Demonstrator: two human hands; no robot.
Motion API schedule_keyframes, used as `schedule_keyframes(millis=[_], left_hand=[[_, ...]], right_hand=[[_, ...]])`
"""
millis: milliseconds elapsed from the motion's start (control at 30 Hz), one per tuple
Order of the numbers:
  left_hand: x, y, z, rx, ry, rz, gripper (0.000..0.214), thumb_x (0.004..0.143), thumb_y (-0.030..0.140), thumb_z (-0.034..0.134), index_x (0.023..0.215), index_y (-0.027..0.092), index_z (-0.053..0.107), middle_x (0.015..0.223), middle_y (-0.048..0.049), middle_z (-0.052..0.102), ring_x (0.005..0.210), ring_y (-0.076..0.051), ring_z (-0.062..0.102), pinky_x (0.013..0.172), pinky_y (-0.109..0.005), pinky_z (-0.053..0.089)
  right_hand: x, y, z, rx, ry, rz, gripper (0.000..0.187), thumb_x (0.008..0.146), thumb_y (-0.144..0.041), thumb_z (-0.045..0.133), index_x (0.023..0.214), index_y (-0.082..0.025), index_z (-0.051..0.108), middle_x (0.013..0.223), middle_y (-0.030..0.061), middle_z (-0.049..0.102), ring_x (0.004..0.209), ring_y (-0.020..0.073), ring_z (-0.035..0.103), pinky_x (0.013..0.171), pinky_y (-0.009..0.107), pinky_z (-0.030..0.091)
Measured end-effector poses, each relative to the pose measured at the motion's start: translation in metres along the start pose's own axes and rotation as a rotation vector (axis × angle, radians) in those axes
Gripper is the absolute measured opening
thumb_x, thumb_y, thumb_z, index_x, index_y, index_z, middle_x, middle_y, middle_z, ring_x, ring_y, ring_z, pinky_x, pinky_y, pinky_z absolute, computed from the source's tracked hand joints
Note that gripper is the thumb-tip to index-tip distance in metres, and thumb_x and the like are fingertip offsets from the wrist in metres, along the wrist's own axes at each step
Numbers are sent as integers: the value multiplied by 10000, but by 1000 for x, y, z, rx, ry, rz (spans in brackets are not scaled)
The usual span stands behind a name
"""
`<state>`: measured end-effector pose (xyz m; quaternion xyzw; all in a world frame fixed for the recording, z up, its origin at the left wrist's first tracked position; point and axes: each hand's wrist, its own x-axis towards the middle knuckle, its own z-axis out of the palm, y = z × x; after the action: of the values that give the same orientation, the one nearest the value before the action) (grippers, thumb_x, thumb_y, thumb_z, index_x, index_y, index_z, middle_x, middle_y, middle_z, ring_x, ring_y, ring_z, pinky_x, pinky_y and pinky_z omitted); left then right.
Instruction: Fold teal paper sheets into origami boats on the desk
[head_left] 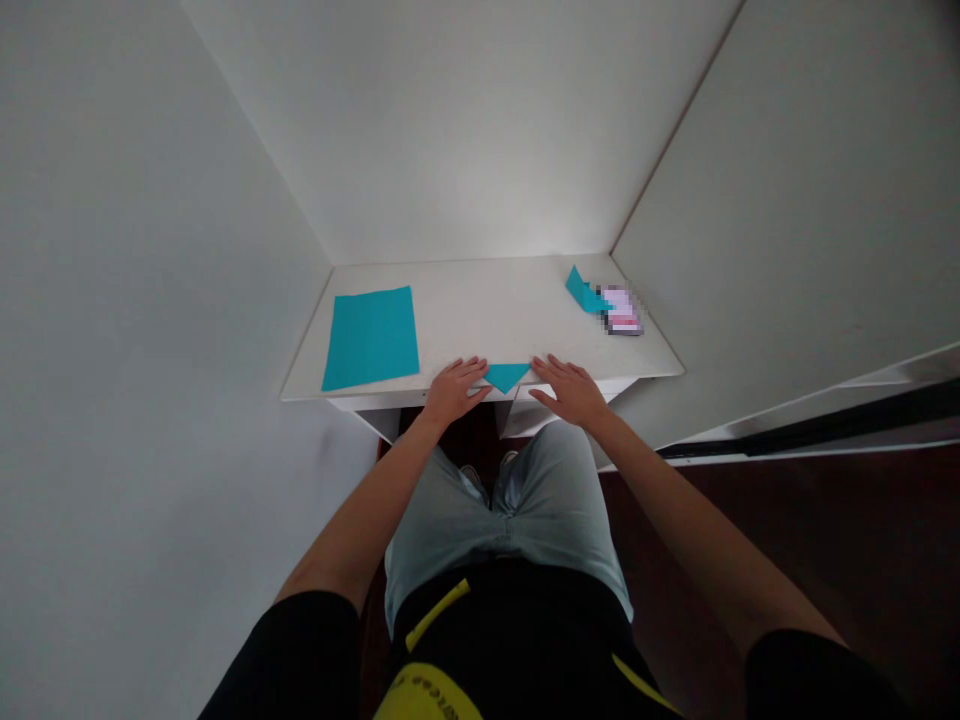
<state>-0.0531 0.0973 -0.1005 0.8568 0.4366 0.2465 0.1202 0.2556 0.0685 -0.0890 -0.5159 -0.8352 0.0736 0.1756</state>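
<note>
White table [487,300], left hand [452,390] and right hand [570,392] open flat beside teal paper triangle [507,375]

Walls [465,130] on 3 sides of table [487,300], middle open, teal sheet [371,337] left, folded paper [583,292] far right, teal triangle [507,375] front

A plain room at home, it seems: a small white bench [480,300] set into a corner of bare white walls (dark wooden floor [825,540] beneath it).
</note>
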Motion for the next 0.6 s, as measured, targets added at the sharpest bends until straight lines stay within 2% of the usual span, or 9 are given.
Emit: schedule_keyframes(millis=[133,200,267,333,400,467,600], left_hand=[[5,-1,2,-133,69,-97,224,1013,357,725,1195,267,820,1355,-66,795,1392,-263,677,1279,-505,431],[13,-3,1,-270,141,-180,194,1017,393,712,1054,251,840,1203,-72,831,1250,-257,738,1171,-459,518],[27,-5,1,-449,222,-298,276,999,465,716,954,218,830,1073,-81,820,1068,-244,756,998,-395,584],[42,-5,1,-649,249,-404,346,958,526,741,933,189,814,952,-69,790,903,-216,723,842,-344,577],[54,-4,3,-822,227,-476,383,900,551,790,977,175,805,839,-40,751,789,-183,666,753,-311,535],[60,-3,4,-919,230,-530,414,851,553,830,1016,174,800,793,-22,728,749,-165,625,724,-294,505],[59,-6,2,-943,254,-563,418,853,589,799,949,182,810,819,-29,735,757,-164,602,718,-290,491]], right_hand=[[-2,12,-7,138,103,71,592,1057,-583,598,1543,-244,610,1587,154,630,1532,396,528,1211,633,474],[3,12,-3,298,183,121,572,1042,-596,613,1497,-249,635,1516,160,680,1414,373,637,1155,594,532],[15,10,5,492,232,183,525,1018,-595,639,1424,-264,670,1451,147,711,1228,333,731,1045,550,601],[33,5,15,675,247,228,492,985,-597,666,1354,-273,698,1400,130,733,1040,282,760,933,503,636],[54,-2,25,824,251,226,515,937,-627,697,1309,-272,714,1316,115,762,904,241,745,873,470,641],[73,-9,34,941,265,214,557,891,-670,723,1273,-266,721,1177,94,786,815,216,726,831,440,637],[93,-19,45,1096,293,202,546,831,-704,777,1144,-261,716,971,50,773,745,200,701,758,393,620]])
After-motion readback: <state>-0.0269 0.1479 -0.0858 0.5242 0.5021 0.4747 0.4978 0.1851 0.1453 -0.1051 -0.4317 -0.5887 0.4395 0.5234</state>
